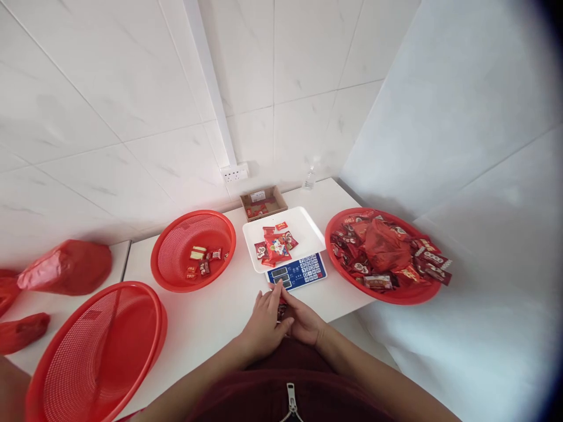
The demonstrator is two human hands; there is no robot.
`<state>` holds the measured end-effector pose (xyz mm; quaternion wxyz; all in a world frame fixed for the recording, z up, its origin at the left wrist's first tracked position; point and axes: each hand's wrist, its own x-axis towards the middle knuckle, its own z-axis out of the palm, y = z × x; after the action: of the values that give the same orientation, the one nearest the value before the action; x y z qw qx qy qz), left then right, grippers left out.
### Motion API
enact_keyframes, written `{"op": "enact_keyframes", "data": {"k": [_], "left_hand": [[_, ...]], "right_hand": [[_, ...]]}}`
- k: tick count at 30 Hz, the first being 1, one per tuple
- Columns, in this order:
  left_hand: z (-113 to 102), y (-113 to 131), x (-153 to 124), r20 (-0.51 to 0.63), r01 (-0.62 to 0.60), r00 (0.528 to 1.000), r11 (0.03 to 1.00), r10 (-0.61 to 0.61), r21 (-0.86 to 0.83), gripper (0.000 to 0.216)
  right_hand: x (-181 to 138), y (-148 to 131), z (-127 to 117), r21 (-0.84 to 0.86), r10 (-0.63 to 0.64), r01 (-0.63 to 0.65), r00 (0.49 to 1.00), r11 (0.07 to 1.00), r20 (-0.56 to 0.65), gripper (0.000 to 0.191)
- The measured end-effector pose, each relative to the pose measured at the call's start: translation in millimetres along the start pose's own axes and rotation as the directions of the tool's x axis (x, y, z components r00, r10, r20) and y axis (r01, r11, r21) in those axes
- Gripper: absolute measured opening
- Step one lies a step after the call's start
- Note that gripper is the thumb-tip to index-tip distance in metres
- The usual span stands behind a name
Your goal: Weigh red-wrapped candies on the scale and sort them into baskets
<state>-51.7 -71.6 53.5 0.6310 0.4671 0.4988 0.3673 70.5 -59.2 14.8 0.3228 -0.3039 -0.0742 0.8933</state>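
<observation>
My left hand [264, 321] and my right hand [307, 321] meet in front of my body at the table's near edge, fingers closed together. Between them shows a bit of wrapped candy [282, 310], dark with some red; the palms hide most of it. Just beyond my fingertips is a digital scale [310, 269] with a blue keypad. On its white tray [308, 225] lies a small pile of red candy packets [277, 247]. To the right, a red basket [398, 300] is heaped with wrapped candies [376, 281] and a crumpled red plastic bag [387, 246].
Left of the scale stands a red mesh basket [169, 243] with a few wrapped sweets. Another red basket [152, 351] is nearer, at left. Red bags [74, 269] lie farther left. A cardboard box [264, 202] and a clear bottle [309, 178] stand by the wall.
</observation>
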Motion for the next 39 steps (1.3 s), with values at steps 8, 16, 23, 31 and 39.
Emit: {"op": "enact_keyframes", "data": {"k": [8, 16, 23, 31, 39], "left_hand": [[-23.4, -6.9, 39.6, -0.071, -0.106, 0.990, 0.968, 0.125, 0.227, 0.045], [-48.2, -22.8, 135.7, -0.049, -0.055, 0.988, 0.641, 0.144, 0.766, 0.026], [-53.3, -18.6, 168.7, -0.085, 0.053, 0.995, 0.431, 0.054, 0.901, 0.031], [-52.8, -10.8, 174.5, -0.143, 0.116, 0.989, 0.374, 0.046, 0.920, 0.023], [-32.3, 4.9, 101.5, -0.094, -0.030, 0.973, 0.524, 0.209, 0.851, 0.021]], "right_hand": [[-1.4, -5.5, -17.1, 0.187, 0.085, -0.068, 0.993, 0.980, -0.084, 0.024], [-17.9, -7.1, -27.1, 0.204, 0.053, -0.024, 0.989, 0.979, -0.138, 0.022], [-27.6, -8.1, -31.5, 0.204, 0.018, 0.025, 0.979, 0.979, -0.204, 0.020], [-32.1, -9.3, -34.6, 0.215, 0.019, 0.028, 0.977, 0.976, -0.211, 0.024], [-29.1, -3.9, -37.8, 0.180, -0.109, 0.163, 0.954, 0.970, -0.278, 0.031]]}}
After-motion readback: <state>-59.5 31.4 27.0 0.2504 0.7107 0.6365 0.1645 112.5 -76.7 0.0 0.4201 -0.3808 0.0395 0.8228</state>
